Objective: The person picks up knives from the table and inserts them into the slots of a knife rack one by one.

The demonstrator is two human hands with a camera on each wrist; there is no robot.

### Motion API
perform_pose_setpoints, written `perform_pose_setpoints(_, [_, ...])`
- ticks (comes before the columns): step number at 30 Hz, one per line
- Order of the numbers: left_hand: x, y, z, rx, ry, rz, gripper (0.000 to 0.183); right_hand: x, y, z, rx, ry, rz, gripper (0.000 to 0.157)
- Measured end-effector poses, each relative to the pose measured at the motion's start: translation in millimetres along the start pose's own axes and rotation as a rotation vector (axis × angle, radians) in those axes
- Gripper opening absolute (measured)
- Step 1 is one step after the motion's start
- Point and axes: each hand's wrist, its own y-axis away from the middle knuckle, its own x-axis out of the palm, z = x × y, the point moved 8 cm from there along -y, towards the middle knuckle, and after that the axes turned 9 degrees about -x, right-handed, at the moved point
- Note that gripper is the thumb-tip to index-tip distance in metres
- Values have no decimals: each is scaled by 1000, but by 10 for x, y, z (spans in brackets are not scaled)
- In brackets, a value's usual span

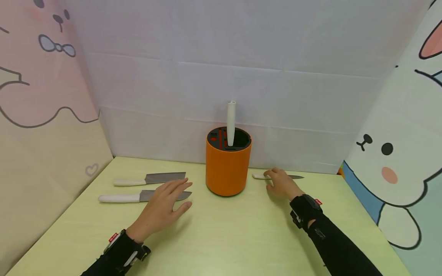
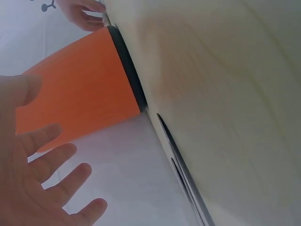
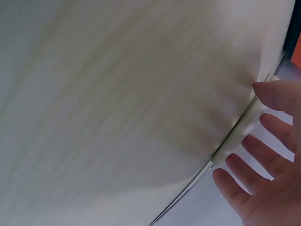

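Note:
My right hand [image 1: 281,183] is over the white handle of a small knife [image 1: 257,176], which lies on the table to the right of the orange knife block. In the right wrist view, the thumb is on one side of the handle [image 3: 241,125] and the other fingertips are right at its other side, spread and slightly bent. My left hand [image 1: 161,209] hovers with fingers extended, holding nothing. From the head it overlaps the blade of a pointed knife [image 1: 119,198]. A broad-bladed knife [image 1: 129,182] lies just behind that one, its handle also white.
The round orange knife block [image 1: 226,172] stands at the back centre of the pale yellow table [image 1: 221,245]. A white handle [image 1: 231,122] sticks up out of its black slotted top. Behind rises a white cloth backdrop [image 1: 155,96], with cartoon-printed panels at both sides.

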Motion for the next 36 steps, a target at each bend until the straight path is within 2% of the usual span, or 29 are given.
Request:
perform_pose_setpoints(8, [10, -12, -6, 0, 2, 8, 54, -17, 19, 4, -25, 14, -33, 37])
perform_pose_setpoints(12, [18, -12, -2, -4, -4, 13, 54, -23, 12, 12, -61, 37, -59, 30])
perform_pose_setpoints(15, [19, -9, -3, -3, -6, 12, 53, -23, 5, 19, -81, 50, -53, 23])
perform_pose_setpoints(21, [24, -1, 0, 3, -3, 11, 54, -38, 8, 57, -111, 46, -29, 20])
perform_pose_setpoints(30, [25, 9, 12, -2, -1, 18, 54, -38, 45, 131, -217, 48, -18, 21])
perform_pose_setpoints(36, [22, 6, 7, -1, 2, 17, 54, -80, 95, 172, -287, 99, -58, 22])
